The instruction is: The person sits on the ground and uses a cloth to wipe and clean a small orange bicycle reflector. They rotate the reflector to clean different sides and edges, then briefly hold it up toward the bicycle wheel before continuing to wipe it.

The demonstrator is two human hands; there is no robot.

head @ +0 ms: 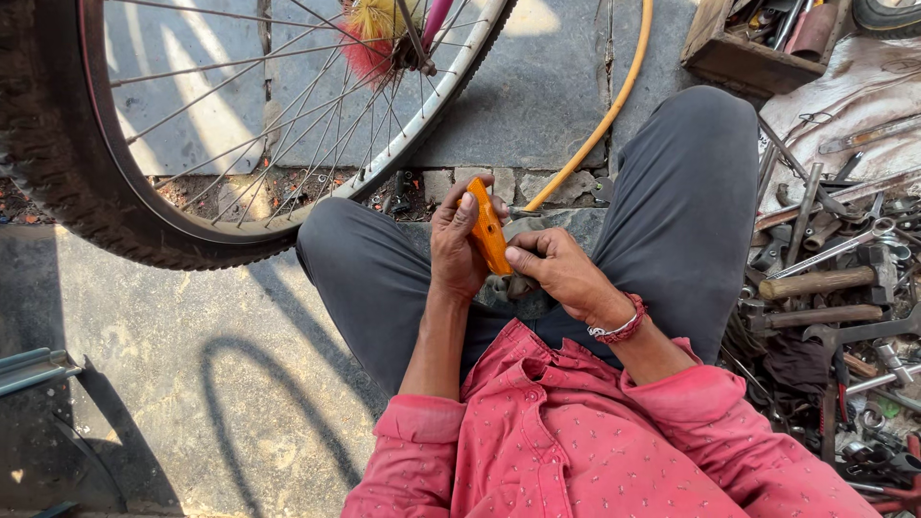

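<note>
I sit low with my knees apart, in grey trousers and a pink shirt. My left hand (456, 245) and my right hand (556, 269) together hold a small flat orange object (489, 238) in front of my lap. The left thumb rests on its upper end, the right thumb presses its lower end. A dark grey rag (523, 228) lies bunched under and behind my right fingers. A red beaded band with a silver bangle circles my right wrist.
A bicycle wheel (115, 182) with a knobbly tyre, spokes and a red-yellow hub brush stands at the upper left. A yellow hose (600, 120) runs behind my knees. Hammers, wrenches and other tools (825, 283) are heaped at my right. A wooden box (748, 58) sits at the top right.
</note>
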